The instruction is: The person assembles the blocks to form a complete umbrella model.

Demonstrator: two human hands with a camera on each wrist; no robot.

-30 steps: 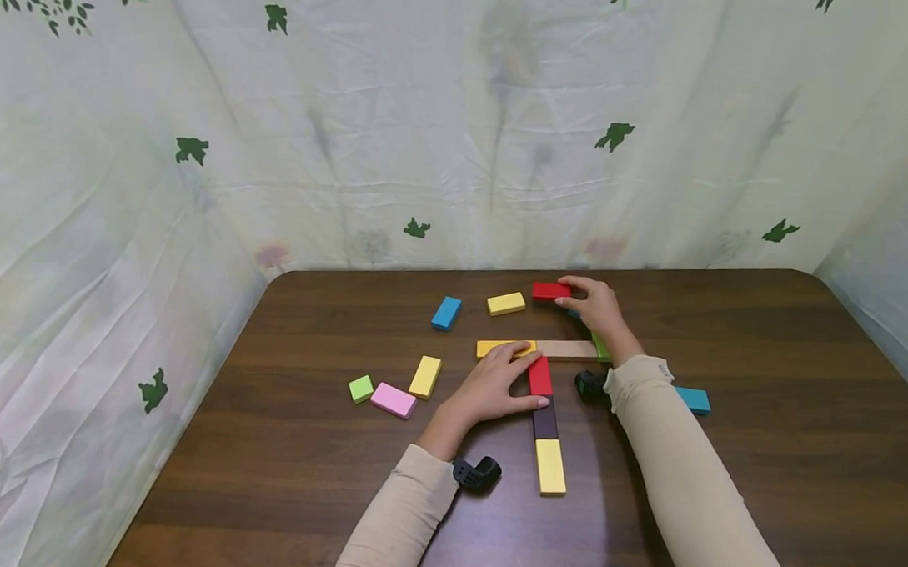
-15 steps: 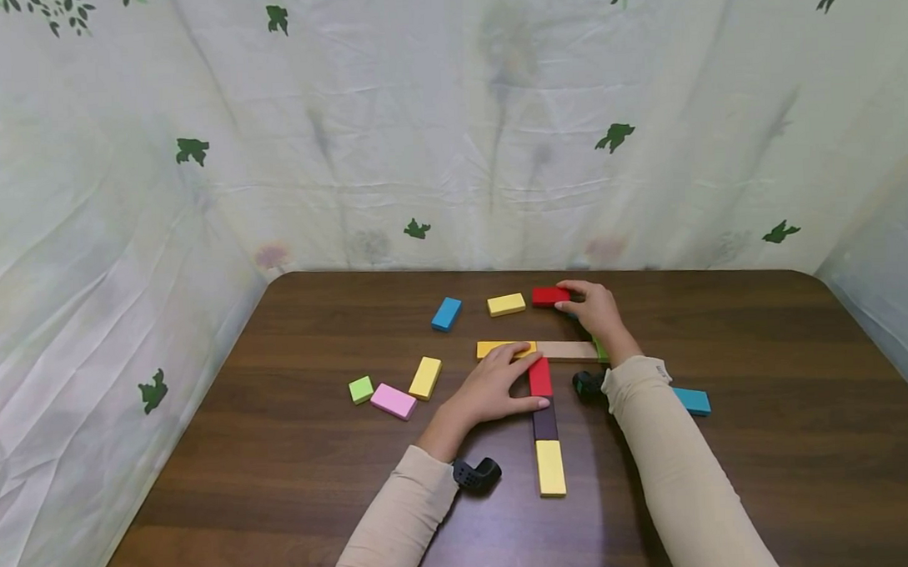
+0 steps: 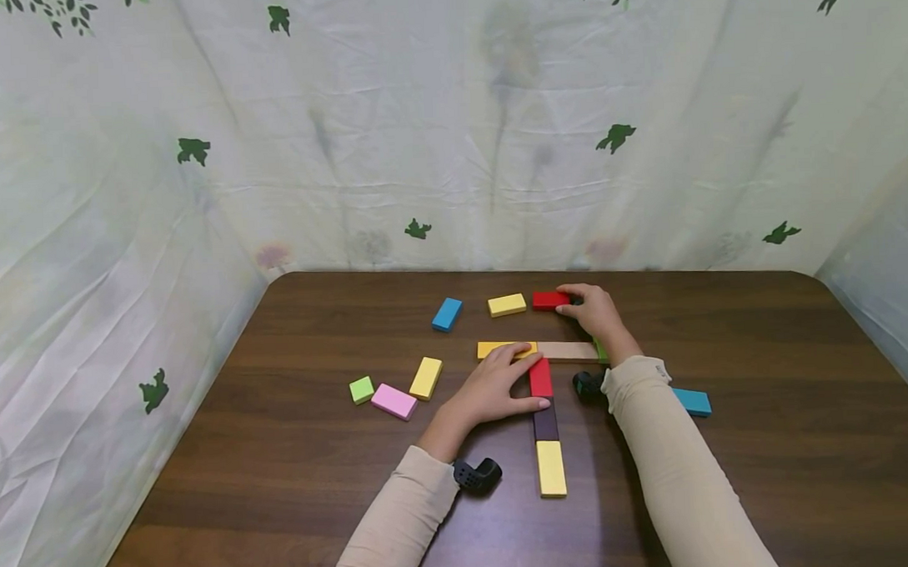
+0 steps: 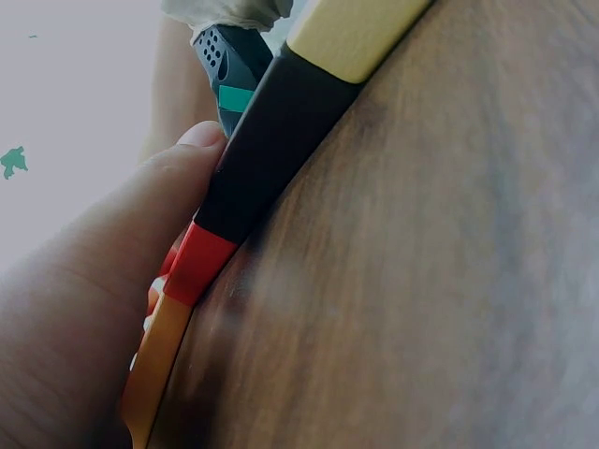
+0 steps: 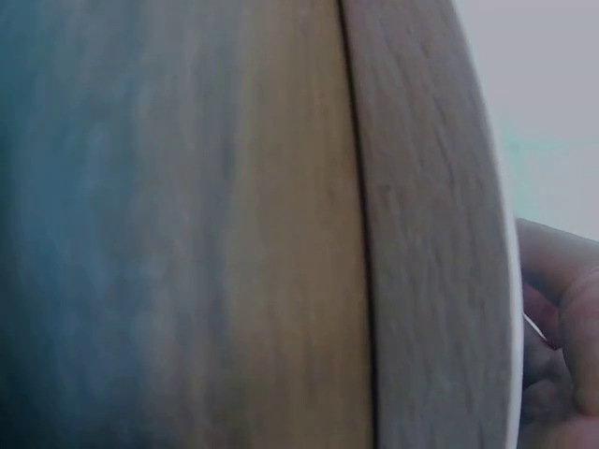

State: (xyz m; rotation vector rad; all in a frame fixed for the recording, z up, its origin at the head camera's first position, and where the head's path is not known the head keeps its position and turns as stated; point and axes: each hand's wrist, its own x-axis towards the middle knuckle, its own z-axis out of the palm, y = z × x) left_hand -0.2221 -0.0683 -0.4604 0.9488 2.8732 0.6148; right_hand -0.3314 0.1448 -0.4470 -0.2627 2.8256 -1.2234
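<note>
My right hand (image 3: 598, 316) pinches the end of a red wooden block (image 3: 549, 300) near the far table edge, thumb on the near side. In the right wrist view a pale wooden block (image 5: 435, 234) hides most of that hand. My left hand (image 3: 495, 386) rests with spread fingers on a joined line of blocks. Its fingertips lie by an orange-yellow block (image 3: 492, 349) and a second red block (image 3: 540, 379); the thumb touches the dark block (image 4: 276, 140). A yellow block (image 3: 551, 469) ends the line nearest me. A green block (image 3: 601, 351) is partly covered by the right wrist.
Loose on the brown table (image 3: 281, 490) lie a blue block (image 3: 447, 315), a yellow block (image 3: 506, 305), another yellow block (image 3: 426, 378), a pink block (image 3: 394, 401) and a small green cube (image 3: 362, 390). Beside the right sleeve is a light blue block (image 3: 693, 402). A white curtain (image 3: 456, 133) stands behind.
My right hand has moved slightly toward me with the red block. A bit of blue seen under that hand earlier is now hidden. My left hand stays put.
</note>
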